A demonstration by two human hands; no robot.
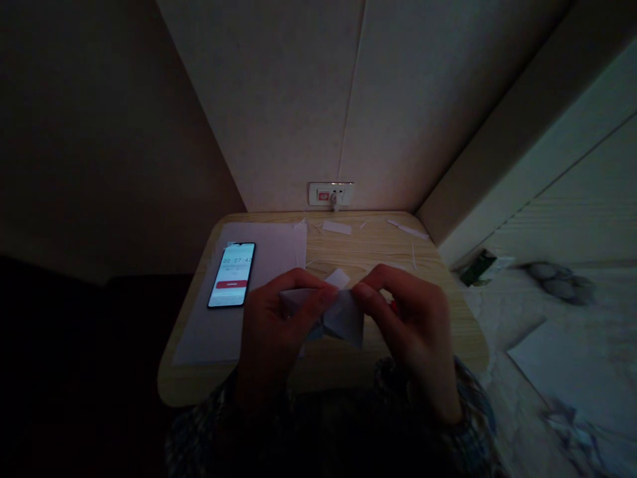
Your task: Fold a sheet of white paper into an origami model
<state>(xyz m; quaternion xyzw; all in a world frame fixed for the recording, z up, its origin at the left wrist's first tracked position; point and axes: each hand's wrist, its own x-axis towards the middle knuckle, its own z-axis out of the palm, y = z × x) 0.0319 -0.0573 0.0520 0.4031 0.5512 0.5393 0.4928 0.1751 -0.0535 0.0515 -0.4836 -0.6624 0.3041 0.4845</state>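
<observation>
Both hands meet over the middle of a small wooden table [448,332] in dim light. My left hand [273,332] pinches the left side of a folded white paper piece [343,315] with thumb and fingers. My right hand [413,325] pinches its right side, fingers curled over the top. The paper is creased into pointed flaps, and a small white corner sticks up between the fingertips. Something small and red shows by my right fingers; I cannot make it out.
A lit phone [233,274] showing a timer lies on a white sheet [279,255] at the table's left. Paper scraps [337,228] litter the far edge below a wall socket [330,194]. To the right are a bed surface, another sheet [562,372] and a grey object [552,279].
</observation>
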